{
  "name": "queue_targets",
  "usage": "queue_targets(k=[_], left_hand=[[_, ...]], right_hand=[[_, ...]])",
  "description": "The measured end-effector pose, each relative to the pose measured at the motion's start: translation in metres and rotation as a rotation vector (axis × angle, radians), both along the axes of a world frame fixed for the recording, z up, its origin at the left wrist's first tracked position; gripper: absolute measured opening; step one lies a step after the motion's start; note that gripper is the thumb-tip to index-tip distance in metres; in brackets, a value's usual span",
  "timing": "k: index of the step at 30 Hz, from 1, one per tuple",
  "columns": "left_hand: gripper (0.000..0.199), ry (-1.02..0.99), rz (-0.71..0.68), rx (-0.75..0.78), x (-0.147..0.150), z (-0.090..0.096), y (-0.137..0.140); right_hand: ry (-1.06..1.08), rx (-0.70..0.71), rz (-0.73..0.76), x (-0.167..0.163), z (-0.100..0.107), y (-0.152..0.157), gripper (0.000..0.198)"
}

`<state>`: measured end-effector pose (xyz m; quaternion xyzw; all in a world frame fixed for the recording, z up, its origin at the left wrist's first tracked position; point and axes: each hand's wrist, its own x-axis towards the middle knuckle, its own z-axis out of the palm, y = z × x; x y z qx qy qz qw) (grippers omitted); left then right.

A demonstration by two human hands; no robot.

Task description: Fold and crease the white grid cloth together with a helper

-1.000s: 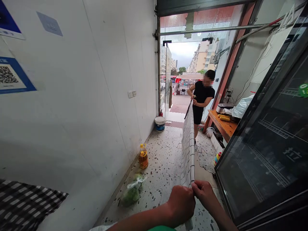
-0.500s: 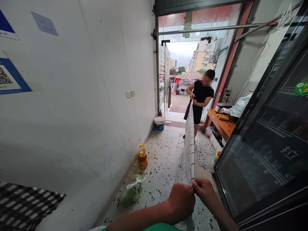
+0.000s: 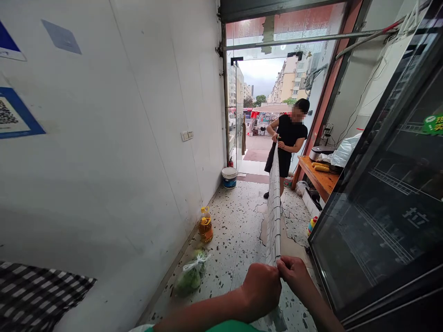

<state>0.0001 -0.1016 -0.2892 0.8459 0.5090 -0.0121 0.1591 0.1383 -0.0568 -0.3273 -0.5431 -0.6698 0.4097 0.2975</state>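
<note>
While left hand [image 3: 262,291] and right hand [image 3: 293,271] clamp checked cloth [image 3: 275,207] | long axis: forward, toward co-worker [image 3: 291,134]

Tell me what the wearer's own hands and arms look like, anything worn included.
The left hand and right hand are bare, without gloves. No sleeve, watch or bracelet shows on the visible forearms. Green clothing shows at the bottom edge; its cut can't be told.

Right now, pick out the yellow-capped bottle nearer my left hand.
The front bottle, amber-filled; the rear bottle stands farther off, partly hidden behind it.
</note>
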Motion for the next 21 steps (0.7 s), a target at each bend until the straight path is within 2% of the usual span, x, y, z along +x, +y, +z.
queue_targets(k=[9,21], left_hand=[[0.032,0.004,0.021,-0.017,0.005,0.007,0.0],[0.032,-0.03,0.037,-0.015,0.005,0.004,0.0]], right_hand=[[0.021,0.03,-0.004,0.005,-0.001,-0.001,0.041],[0.023,0.03,-0.018,0.007,-0.01,0.002,0.043]])
